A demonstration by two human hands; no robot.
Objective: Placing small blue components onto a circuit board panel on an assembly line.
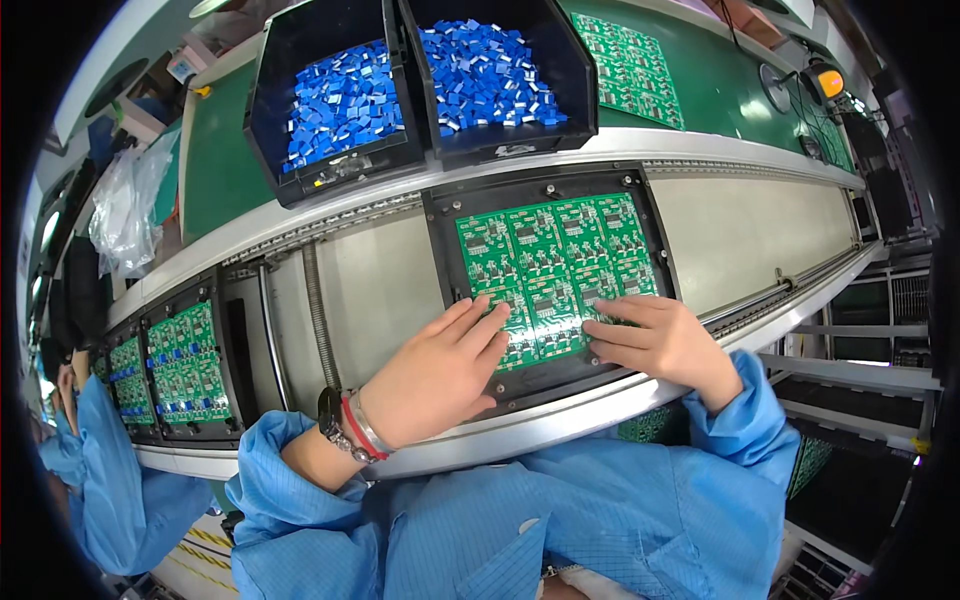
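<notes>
Both hands flat on the green circuit board panel (548,268), which sits in a black carrier tray (655,235) on the conveyor at centre frame: left hand (440,370) with fingers spread over the panel's 7 o'clock corner, right hand (660,340) with fingers pressed together on its 5 o'clock edge, neither grip pinching anything. 2 black bins of blue components (340,100) (490,75) at 12 o'clock on the green table (215,165); another loaded tray (185,365) at 9 o'clock, near a co-worker's blue sleeve (110,480).
</notes>
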